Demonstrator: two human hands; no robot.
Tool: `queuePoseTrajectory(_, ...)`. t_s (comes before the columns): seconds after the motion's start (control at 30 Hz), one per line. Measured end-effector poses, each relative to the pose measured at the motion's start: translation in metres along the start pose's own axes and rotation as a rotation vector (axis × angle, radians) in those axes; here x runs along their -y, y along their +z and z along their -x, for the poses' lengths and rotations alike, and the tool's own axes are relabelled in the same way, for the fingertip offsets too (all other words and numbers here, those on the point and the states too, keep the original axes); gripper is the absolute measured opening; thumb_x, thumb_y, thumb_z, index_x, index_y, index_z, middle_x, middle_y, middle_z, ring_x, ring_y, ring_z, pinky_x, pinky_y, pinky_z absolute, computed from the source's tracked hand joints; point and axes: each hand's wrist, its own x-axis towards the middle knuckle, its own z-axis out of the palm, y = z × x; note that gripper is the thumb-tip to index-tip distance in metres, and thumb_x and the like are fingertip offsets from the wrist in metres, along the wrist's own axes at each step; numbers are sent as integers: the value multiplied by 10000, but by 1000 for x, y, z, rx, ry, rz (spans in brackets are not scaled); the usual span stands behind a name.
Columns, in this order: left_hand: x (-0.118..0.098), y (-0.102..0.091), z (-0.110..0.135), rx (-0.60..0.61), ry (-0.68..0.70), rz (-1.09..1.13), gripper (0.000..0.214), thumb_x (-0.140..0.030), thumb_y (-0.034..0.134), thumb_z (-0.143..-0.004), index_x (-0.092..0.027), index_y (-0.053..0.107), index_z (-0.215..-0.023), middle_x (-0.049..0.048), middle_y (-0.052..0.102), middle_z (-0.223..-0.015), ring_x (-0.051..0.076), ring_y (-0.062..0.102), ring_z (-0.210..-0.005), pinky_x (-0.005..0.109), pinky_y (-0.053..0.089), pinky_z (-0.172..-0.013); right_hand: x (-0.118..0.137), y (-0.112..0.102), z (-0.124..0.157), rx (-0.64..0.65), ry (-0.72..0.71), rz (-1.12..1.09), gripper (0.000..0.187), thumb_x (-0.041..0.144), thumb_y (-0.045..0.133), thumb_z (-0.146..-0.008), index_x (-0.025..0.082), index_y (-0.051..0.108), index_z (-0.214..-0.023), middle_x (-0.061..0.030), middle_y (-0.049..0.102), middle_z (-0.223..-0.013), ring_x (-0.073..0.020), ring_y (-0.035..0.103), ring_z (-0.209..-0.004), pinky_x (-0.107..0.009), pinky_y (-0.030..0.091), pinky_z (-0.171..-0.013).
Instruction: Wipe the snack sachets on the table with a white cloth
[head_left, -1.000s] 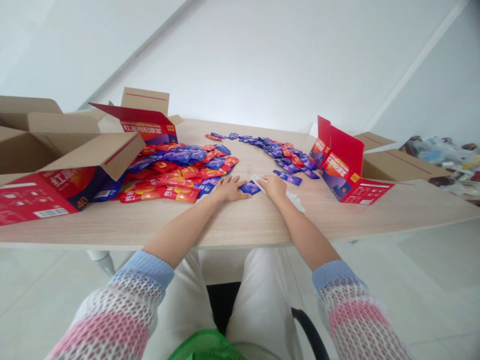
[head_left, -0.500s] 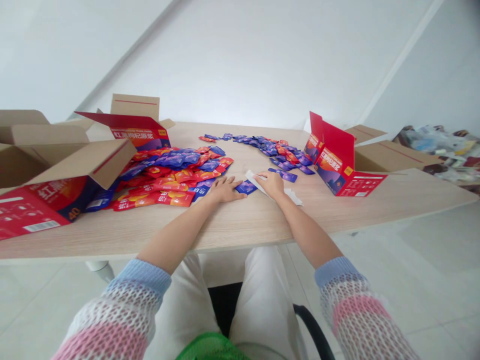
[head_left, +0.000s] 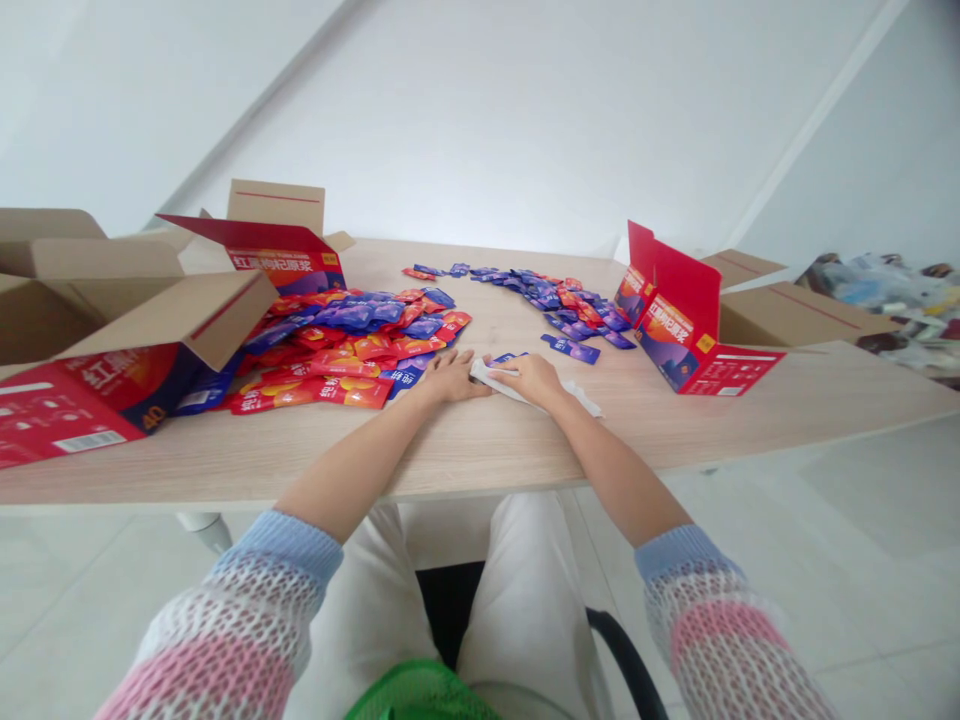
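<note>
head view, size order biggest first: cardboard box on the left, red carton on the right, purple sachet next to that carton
1. Cardboard box, though partly out of frame
2. Red carton
3. Purple sachet, clearly smallest

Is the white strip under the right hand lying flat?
Yes: the white strip lies on the tabletop, its end flat beyond the right hand.

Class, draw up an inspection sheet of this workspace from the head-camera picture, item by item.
Surface: light wood-grain table.
Job's things: right hand flat on a white strip; left hand flat beside its end; red and purple sachets spread nearby.
Clutter: open red cartons and cardboard boxes at both table ends.
Grippers: none; two bare hands.
Cables: nothing seen.
Surroundings: white walls, pale tiled floor, heap of mixed packaging far right.
</note>
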Motion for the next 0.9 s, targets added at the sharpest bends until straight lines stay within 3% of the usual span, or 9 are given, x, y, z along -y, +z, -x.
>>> queuePoseTrajectory(0.23,5,5,-4,-54,3,97,1017,-812,471,-646,-371,93,-1480,18,208,-1538,349,115,-1401,552,89,-1085,-17,2,-8,-59,211,63,438,635,454,-834,375,669,-1113,-44,707,-1038,-234,628,-998,-294,456,-785)
queuePoseTrajectory(0.4,7,7,-6,-61,4,71,893,-802,465,-666,-378,300,-1433,24,216,-1536,367,121,-1394,562,97,-1077,-32,0,-12,-92,336,79,375,566,508,-832,340,704,-1058,-77,707,-1019,-246,631,-991,-314,457,-807)
queuePoseTrajectory(0.5,6,5,-5,-49,-5,65,852,-793,466,-676,-386,339,-1413,28,221,-1534,369,125,-1393,575,99,-1070,-39,0,-13,-128,356,32,367,551,561,-798,327,708,-1049,-61,707,-1033,-242,627,-1007,-304,457,-818)
queuePoseTrajectory(0.6,3,3,-2,-43,3,71,854,-786,477,-678,-386,329,-1418,33,216,-1536,373,127,-1391,579,106,-1067,-40,1,-12,-198,288,-40,395,541,572,-791,300,698,-1077,-41,698,-1071,-227,618,-1031,-285,452,-846)
queuePoseTrajectory(0.7,1,2,-1,-49,9,72,857,-783,482,-679,-365,348,-1414,36,221,-1534,373,134,-1388,570,108,-1070,-33,2,-8,-234,94,-117,400,531,520,-837,275,693,-1090,-26,687,-1106,-205,610,-1051,-267,436,-889)
queuePoseTrajectory(0.8,0,2,-1,-47,3,63,856,-783,479,-680,-320,399,-1395,45,230,-1531,364,144,-1388,546,109,-1081,-22,3,-4,-183,-107,-157,400,521,494,-864,316,641,-1174,10,657,-1172,-193,591,-1091,-261,431,-900)
queuePoseTrajectory(0.9,1,3,-3,-42,10,52,864,-798,468,-674,-296,434,-1377,46,227,-1531,366,153,-1385,533,108,-1087,-16,4,-4,-85,-187,-104,419,520,509,-859,361,580,-1240,25,632,-1212,-209,580,-1111,-278,437,-888)
